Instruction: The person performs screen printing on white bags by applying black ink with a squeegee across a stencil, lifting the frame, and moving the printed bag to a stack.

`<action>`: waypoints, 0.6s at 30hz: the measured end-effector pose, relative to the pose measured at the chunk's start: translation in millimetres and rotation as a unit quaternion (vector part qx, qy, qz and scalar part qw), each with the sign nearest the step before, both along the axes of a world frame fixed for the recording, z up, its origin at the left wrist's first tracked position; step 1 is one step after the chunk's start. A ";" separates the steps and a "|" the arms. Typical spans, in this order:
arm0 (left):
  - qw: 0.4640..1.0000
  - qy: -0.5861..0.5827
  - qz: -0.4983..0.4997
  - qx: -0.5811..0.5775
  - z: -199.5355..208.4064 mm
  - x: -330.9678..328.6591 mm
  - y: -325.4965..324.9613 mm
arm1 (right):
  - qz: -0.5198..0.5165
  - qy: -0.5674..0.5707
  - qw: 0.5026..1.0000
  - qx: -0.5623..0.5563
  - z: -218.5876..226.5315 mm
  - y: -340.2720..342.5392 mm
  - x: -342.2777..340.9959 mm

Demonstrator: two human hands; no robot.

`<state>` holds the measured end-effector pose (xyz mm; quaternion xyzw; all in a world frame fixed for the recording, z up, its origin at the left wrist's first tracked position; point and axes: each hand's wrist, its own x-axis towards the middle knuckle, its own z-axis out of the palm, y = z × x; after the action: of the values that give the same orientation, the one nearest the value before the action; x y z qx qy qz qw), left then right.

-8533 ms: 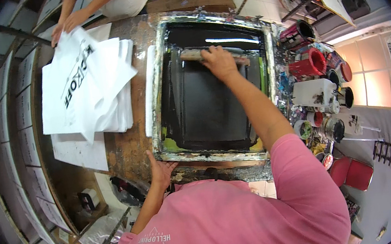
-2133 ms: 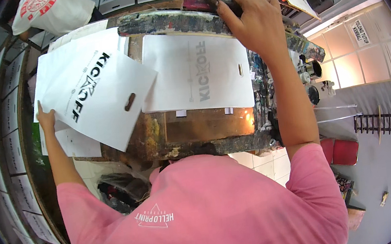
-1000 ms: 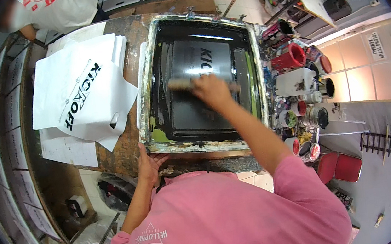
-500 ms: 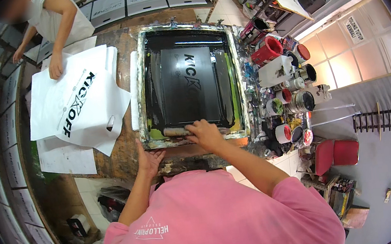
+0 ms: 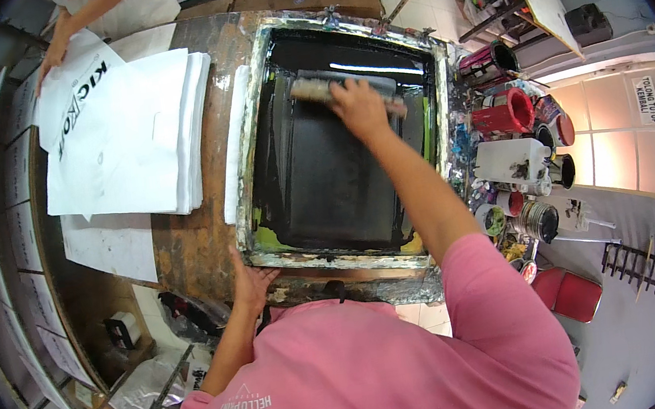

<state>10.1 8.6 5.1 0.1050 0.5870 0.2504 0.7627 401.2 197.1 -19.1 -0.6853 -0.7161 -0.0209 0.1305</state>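
Observation:
A wooden squeegee [image 5: 310,90] lies across the far part of a screen-printing frame [image 5: 334,259], with my right hand [image 5: 361,108] closed on its middle. Dark ink covers the screen mesh [image 5: 334,187] inside the frame. At the frame's near left corner, my left hand [image 5: 252,287] rests open, thumb pointing up and fingers stretched along the near edge. To the left lies a stack of white bags [image 5: 166,134]. Across from me, a co-worker's hand [image 5: 56,54] grips a printed white bag [image 5: 81,95] lifted at the stack's left side.
Ink cans and tubs, among them a red can [image 5: 503,112] and a white jug [image 5: 508,161], crowd the table's right side. Racks of printed sheets [image 5: 23,239] stand at the left. A red chair [image 5: 572,294] is at the right.
My right hand has pushed the squeegee from the near end to the far end of the screen. The co-worker's hand has shifted left and up with the printed bag, baring the stack.

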 end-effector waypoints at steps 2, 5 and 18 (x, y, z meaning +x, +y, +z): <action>1.000 0.001 0.002 0.008 5.1 1.3 1.5 | -0.002 0.007 1.000 -0.017 10.2 24.7 12.0; 1.000 -0.001 0.003 0.006 1.5 -0.6 -0.4 | 0.019 0.005 0.996 -0.082 41.3 37.5 24.3; 0.958 -0.217 -0.016 0.186 54.9 -35.9 -6.7 | -0.018 0.056 0.991 -0.118 191.0 -251.5 -122.0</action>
<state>-25.9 1.9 59.9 0.1977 0.3486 0.3596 0.8427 279.2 -54.4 171.9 -0.7088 -0.6928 0.0995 0.0882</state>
